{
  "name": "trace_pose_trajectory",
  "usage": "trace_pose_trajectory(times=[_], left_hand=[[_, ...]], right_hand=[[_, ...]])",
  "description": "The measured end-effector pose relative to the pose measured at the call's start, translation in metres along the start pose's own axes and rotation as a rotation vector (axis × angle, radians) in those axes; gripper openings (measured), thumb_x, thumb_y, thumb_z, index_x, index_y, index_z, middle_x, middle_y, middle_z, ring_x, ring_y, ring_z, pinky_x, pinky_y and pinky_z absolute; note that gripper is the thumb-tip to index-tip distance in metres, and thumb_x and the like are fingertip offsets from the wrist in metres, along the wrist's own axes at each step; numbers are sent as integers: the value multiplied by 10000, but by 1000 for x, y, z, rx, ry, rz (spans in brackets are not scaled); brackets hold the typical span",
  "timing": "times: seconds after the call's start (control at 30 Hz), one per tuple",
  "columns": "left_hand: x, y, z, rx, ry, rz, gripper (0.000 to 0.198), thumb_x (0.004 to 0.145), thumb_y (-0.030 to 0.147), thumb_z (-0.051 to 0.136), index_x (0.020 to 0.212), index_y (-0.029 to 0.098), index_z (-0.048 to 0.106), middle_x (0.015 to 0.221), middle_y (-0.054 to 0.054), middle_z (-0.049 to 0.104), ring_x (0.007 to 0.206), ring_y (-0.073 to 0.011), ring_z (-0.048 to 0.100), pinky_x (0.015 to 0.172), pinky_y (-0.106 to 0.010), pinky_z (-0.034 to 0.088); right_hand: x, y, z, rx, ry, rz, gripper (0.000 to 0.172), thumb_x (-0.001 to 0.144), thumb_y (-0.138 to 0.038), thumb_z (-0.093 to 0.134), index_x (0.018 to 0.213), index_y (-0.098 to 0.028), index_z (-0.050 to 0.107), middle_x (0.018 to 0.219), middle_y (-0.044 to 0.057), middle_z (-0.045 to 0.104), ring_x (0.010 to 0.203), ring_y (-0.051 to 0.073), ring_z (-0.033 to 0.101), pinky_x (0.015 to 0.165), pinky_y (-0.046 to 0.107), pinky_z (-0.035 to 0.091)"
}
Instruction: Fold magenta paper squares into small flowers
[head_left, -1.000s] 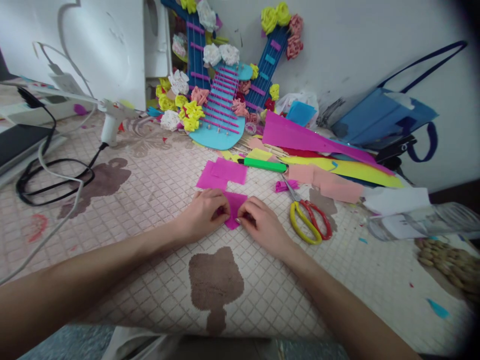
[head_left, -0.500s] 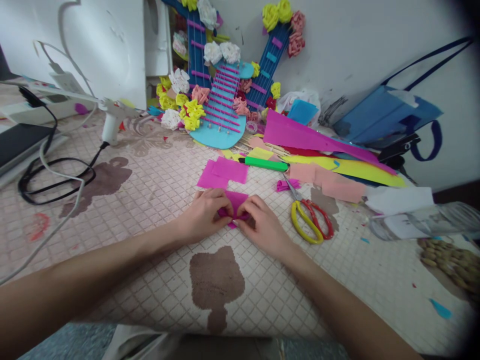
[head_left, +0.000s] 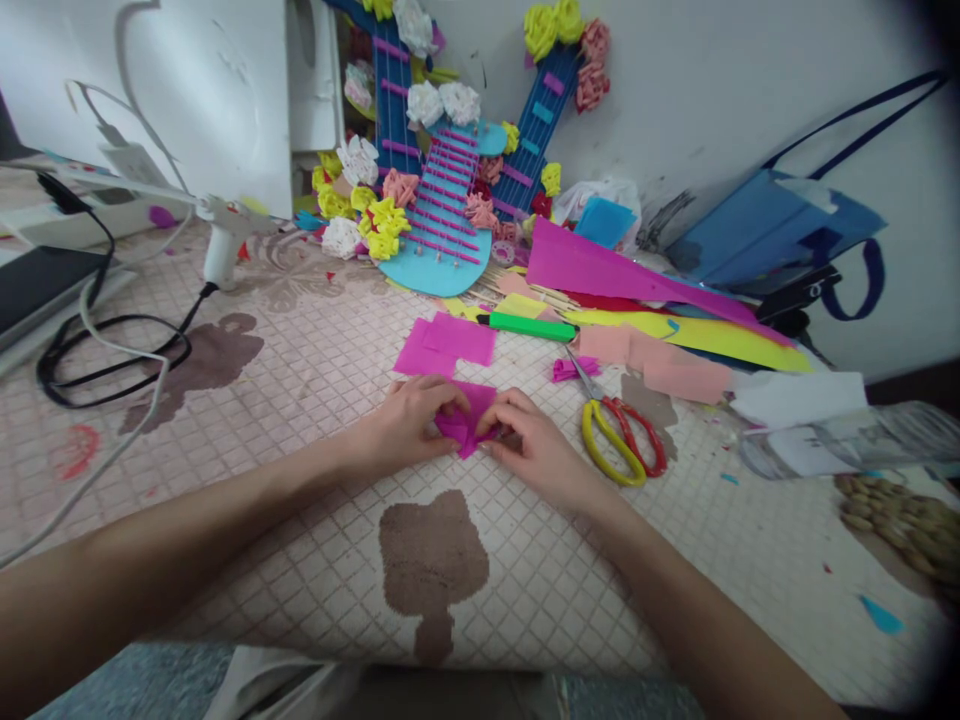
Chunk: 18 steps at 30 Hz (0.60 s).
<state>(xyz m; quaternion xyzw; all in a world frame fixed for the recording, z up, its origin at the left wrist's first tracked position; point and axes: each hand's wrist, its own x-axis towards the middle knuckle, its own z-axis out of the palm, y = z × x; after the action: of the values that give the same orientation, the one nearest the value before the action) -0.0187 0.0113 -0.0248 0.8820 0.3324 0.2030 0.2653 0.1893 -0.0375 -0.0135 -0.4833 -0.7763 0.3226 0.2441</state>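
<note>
A magenta piece of paper (head_left: pixel 471 412) lies between my hands on the patterned tablecloth, its near edge folded or creased. My left hand (head_left: pixel 420 418) has its thumb and fingers curled on the paper's left side. From the right, my right hand (head_left: pixel 529 440) grips the other side between thumb and fingers. Just beyond them are flat magenta paper squares (head_left: pixel 442 342), overlapping. To the right of my right hand rest scissors (head_left: pixel 621 440) with one yellow and one red handle, and a small rolled magenta strip (head_left: pixel 574 369) touches their blades.
A green utility knife (head_left: pixel 529 327) lies behind the squares, near coloured paper sheets (head_left: pixel 630 270). Paper-flower-covered guitar-like models (head_left: pixel 442 215) stand against the wall. At left are a glue gun (head_left: pixel 220 240) and cables (head_left: pixel 112 360); at right, a clear bottle (head_left: pixel 847 440) and a blue bag (head_left: pixel 780 230).
My fingertips have moved apart from their close pinch at the paper's near edge. More of the magenta paper shows between them, with its near part folded into a point.
</note>
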Motion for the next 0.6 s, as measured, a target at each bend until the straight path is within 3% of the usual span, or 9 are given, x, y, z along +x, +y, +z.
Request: trace_pose_trajectory(times=[0.13, 0.27, 0.43, 0.6], left_hand=[[2, -4, -9, -124, -104, 50, 45, 763, 149, 649, 805, 159, 662, 873, -40, 590, 805, -150, 574, 719, -270, 463], [3, -5, -14, -172, -149, 72, 54, 778, 155, 645, 820, 165, 678, 896, -41, 595, 824, -149, 580, 747, -277, 468], [1, -3, -12, -96, -130, 49, 164, 724, 227, 724, 865, 167, 666, 924, -49, 588, 902, -195, 558, 813, -336, 445], [2, -2, -9, -107, -132, 35, 80, 819, 214, 609, 855, 162, 659, 896, -46, 585, 846, -166, 551, 765, -299, 429]], right_hand=[[-1, 5, -10, 103, -109, -38, 117, 814, -89, 551, 824, -204, 571, 966, 21, 486, 863, 138, 539, 711, 263, 482], [-2, 9, -14, 117, -108, -37, 128, 812, -112, 580, 886, -216, 589, 987, 20, 490, 892, 138, 535, 740, 267, 490], [-3, 9, -12, 128, -117, -45, 111, 834, -105, 547, 824, -205, 593, 976, 21, 473, 873, 132, 537, 714, 253, 487], [-2, 7, -12, 107, -119, -67, 105, 835, -100, 566, 843, -199, 599, 966, 24, 478, 863, 131, 526, 713, 248, 460]])
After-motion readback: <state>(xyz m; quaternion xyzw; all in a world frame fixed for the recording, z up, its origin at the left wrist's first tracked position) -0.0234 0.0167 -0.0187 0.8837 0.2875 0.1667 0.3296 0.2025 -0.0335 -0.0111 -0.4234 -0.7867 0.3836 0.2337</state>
